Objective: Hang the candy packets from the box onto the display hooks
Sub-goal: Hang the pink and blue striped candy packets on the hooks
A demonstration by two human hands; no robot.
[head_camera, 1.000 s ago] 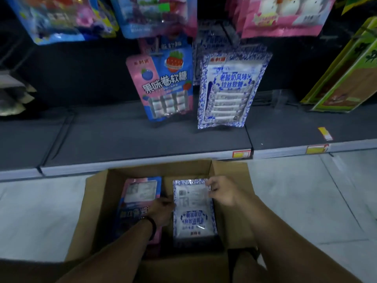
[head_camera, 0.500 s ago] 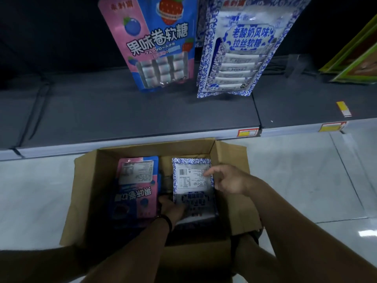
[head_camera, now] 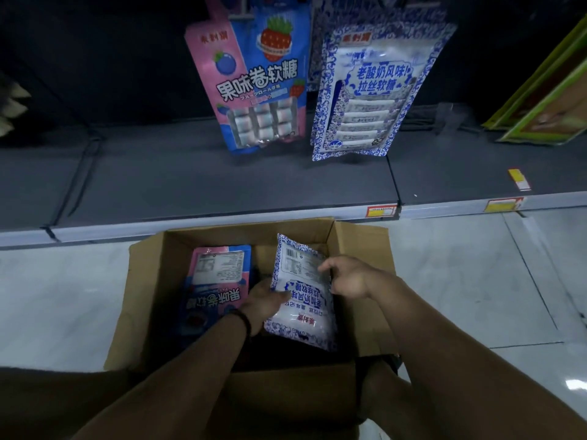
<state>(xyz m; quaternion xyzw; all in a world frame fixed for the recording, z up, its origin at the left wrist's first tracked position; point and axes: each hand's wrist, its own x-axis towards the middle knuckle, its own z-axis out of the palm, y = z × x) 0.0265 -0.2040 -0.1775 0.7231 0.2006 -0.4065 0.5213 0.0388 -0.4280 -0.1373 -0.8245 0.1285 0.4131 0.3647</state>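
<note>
Nearest the viewer, two bare forearms reach forward and down into an open cardboard box (head_camera: 146, 281) that stands on a pale tiled floor (head_camera: 460, 281). A dark wristband (head_camera: 245, 322) circles the left wrist.

The left hand (head_camera: 265, 301) grasps the left edge of a white packet (head_camera: 301, 300) with a blue patterned border, its thumb lying across the packet's face. The right hand (head_camera: 349, 279) grasps the same packet at its right edge, fingers curled over the face; its thumb is hidden.

The white packet sits inside the box, in the right half, tilted with its far end raised towards the box's back wall. Its barcode side faces up and the print reads upside down to the viewer.

A pink packet (head_camera: 216, 281) with blue print lies in the left half of the box, just beside the left hand and also barcode side up.

Beyond the box runs a low dark shelf (head_camera: 222, 185), its front edge carrying two yellow and red price labels (head_camera: 381, 211). Above the shelf hang two packets side by side, front faces out: a hanging pink packet (head_camera: 257, 81) showing a strawberry and a blueberry, and to its right a hanging white packet (head_camera: 371, 90) bordered in blue. At the far right, green packages (head_camera: 546, 100) lean over the shelf.
</note>
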